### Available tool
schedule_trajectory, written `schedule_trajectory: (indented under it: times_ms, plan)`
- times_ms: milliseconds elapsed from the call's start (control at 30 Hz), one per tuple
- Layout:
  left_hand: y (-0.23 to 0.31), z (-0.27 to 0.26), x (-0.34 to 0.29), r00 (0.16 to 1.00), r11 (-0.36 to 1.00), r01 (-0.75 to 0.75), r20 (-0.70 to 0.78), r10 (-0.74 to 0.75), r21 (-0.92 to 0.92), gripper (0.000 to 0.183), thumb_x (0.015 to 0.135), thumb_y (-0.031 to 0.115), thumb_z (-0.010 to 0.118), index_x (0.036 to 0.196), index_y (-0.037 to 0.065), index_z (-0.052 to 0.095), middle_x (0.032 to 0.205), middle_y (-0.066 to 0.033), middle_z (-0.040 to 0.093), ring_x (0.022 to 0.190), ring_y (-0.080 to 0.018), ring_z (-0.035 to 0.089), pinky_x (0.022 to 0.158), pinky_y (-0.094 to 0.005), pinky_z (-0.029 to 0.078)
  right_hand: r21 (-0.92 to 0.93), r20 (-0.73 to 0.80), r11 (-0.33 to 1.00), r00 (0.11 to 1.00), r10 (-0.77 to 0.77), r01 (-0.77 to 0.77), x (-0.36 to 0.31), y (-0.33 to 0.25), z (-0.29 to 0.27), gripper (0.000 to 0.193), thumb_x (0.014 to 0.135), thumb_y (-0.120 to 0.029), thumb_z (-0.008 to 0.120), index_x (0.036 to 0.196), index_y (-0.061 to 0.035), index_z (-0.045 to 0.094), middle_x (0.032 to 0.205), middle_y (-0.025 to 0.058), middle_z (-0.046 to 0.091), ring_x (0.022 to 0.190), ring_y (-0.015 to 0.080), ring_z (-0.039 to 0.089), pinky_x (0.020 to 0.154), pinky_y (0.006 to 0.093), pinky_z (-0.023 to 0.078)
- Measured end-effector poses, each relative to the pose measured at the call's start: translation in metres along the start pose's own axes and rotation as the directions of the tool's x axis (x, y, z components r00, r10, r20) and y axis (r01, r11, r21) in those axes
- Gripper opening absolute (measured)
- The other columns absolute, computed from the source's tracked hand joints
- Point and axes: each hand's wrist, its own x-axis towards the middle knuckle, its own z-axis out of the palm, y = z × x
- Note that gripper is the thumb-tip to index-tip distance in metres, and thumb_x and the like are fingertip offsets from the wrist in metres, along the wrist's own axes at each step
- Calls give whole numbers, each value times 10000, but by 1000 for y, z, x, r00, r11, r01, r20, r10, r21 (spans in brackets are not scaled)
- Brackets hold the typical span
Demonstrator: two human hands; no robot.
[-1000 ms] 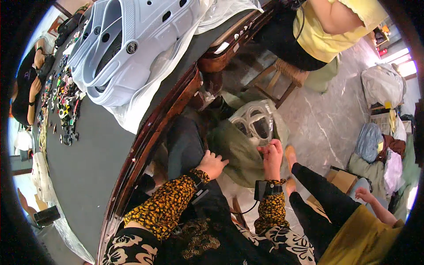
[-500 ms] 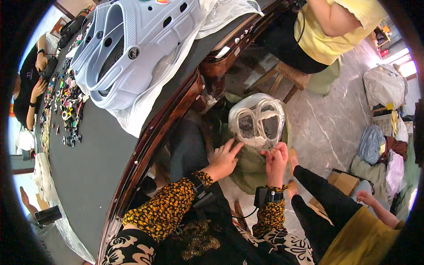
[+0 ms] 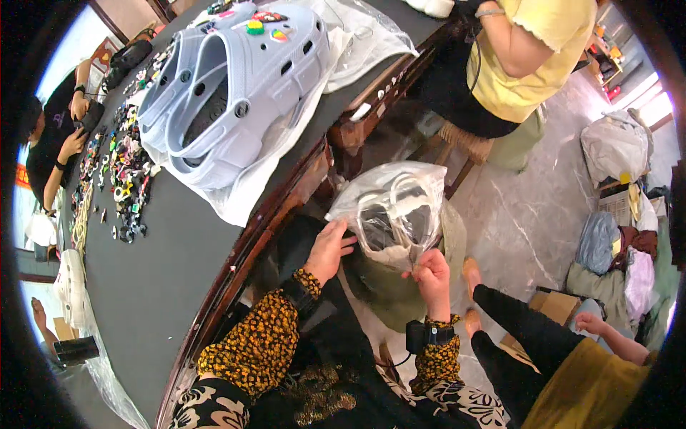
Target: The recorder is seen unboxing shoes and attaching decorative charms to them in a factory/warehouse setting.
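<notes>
One right hand's fingers [image 3: 430,269] pinch one clear bag [image 3: 433,176] holding two white shoes [image 3: 409,200].

A pair of white open shoes [image 3: 409,199] with dark insides is enclosed side by side, openings turned toward the camera, in a clear, crinkled plastic bag [image 3: 391,214] that is held over an olive-green sack [image 3: 382,294], contact with which cannot be made out.

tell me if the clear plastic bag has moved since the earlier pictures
Yes: judged against the table's wooden edge, the clear plastic bag has shifted left, nearer that edge.
</notes>
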Motion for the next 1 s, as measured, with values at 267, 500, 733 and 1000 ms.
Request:
schedule_trajectory:
  times_ms: [267, 500, 733, 1000]
  plan:
    - [13, 17, -9, 949, 938, -316, 31, 315, 144, 169, 949, 169, 532, 886, 34, 611, 830, -8, 598, 726, -105, 533, 670, -269, 450, 78, -198, 997, 980, 25, -9, 4, -2, -8, 159, 775, 46, 481, 872, -80, 489, 655, -12, 443, 541, 99, 438, 585, 315, 502]
    - [72, 38, -102, 760, 697, -642, 383, 524, 320, 190, 969, 128, 520, 968, -23, 635, 1023, -30, 520, 922, -122, 494, 822, -257, 409, 302, -189, 944, 979, -74, 129, 3, -28, 2, 185, 777, 79, 493, 854, -88, 497, 616, -22, 452, 500, 83, 415, 512, 255, 431]
    - [134, 40, -211, 676, 653, -708, 526, 516, 268, 152, 973, 98, 530, 995, -29, 610, 1042, -46, 524, 933, -113, 505, 814, -243, 416, 179, -185, 961, 966, -179, 212, -27, -146, 50, 148, 735, 58, 491, 827, -59, 484, 628, -3, 456, 499, 94, 444, 469, 250, 413]
    - [183, 8, -325, 369, 330, -923, 706, 605, 199, 140, 946, 87, 557, 893, -26, 622, 1173, -181, 561, 976, -221, 571, 835, -317, 454, 46, -20, 927, 928, -371, 372, -69, -272, 137, 128, 666, 34, 455, 765, -46, 440, 587, -24, 405, 441, 50, 369, 398, 192, 290]
